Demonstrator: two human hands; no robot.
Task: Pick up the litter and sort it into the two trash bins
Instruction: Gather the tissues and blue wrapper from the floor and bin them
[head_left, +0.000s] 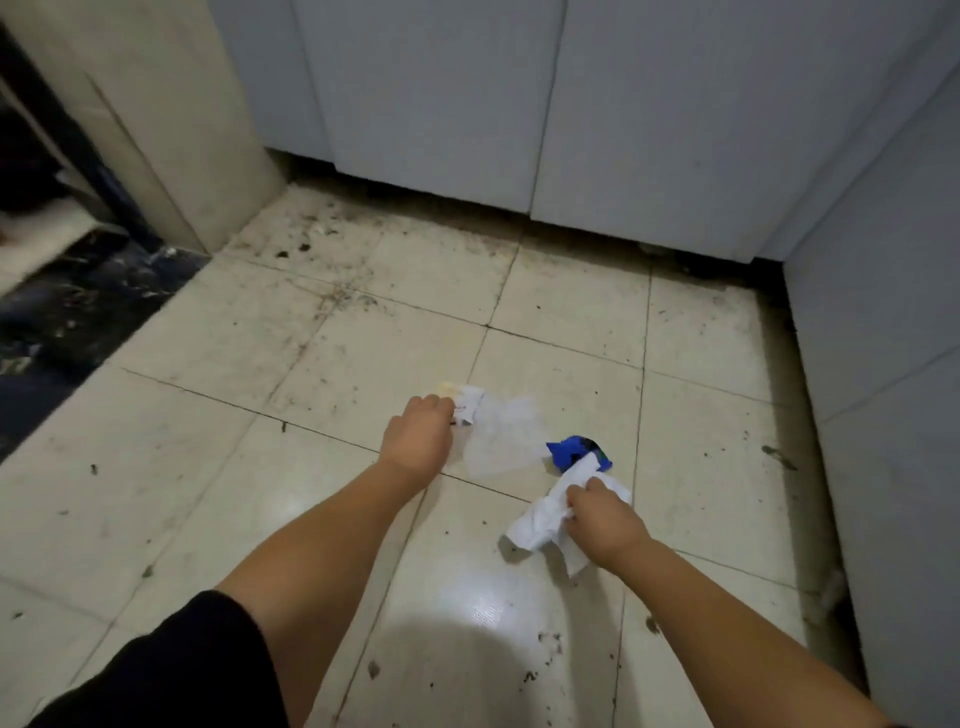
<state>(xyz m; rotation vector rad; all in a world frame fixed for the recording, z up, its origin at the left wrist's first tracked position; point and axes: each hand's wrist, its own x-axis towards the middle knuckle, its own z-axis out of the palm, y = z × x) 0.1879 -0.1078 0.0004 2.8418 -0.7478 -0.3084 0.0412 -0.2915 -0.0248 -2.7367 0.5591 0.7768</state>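
My left hand (418, 436) reaches down to the tiled floor, its fingers closed around a small white paper scrap (470, 405) with a pale yellow bit beside it. Just right of that hand lies a thin clear plastic sheet (501, 441). My right hand (602, 514) grips a crumpled white tissue (545, 522) low over the floor. A crumpled blue wrapper (574, 452) lies on the tile just beyond the tissue. No trash bin is in view.
Dirty cream floor tiles (260, 467) carry dark specks and debris. White cabinet fronts (649, 130) close the far side and the right side. A cream pillar (156, 130) stands at the left, with a dark marble strip (78, 306) beside it.
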